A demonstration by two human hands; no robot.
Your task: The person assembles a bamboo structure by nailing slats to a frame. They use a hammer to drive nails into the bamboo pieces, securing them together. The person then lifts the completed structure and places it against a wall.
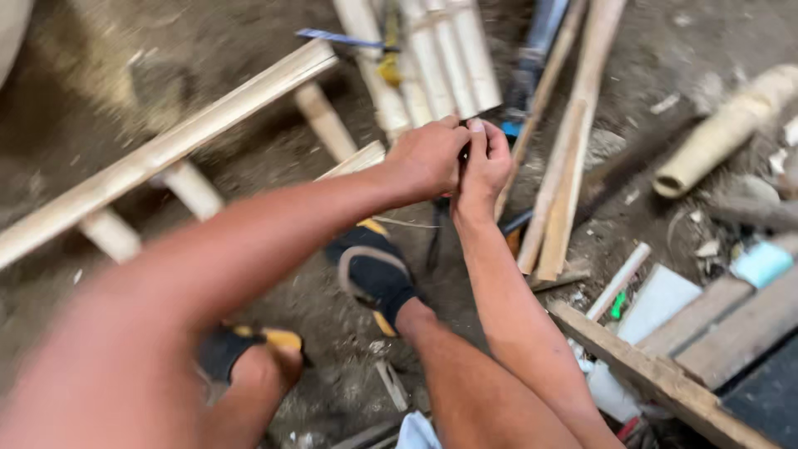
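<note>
No clear packages or labels; a pale blue-green block lies at 3 o'clock, a flat white panel just below-left of it, and a blue strip at 12 o'clock over the bamboo.

Both forearms reach fwd from the bottom edge, hands meeting near frame centre, a bit toward 12. Left hand is knuckles-up, fingers curled narrow; right hand is pressed against it, thumb up, fingers closed in. Btwn them sits a small dark item, mostly hidden, kind unclear; a dark cord hangs below toward 6.

Split bamboo slats lie just beyond the fingers at 12. A bamboo ladder-like frame runs off to 9–10. Wooden battens lie at 1–2 o'clock. Dirt floor underneath.
</note>
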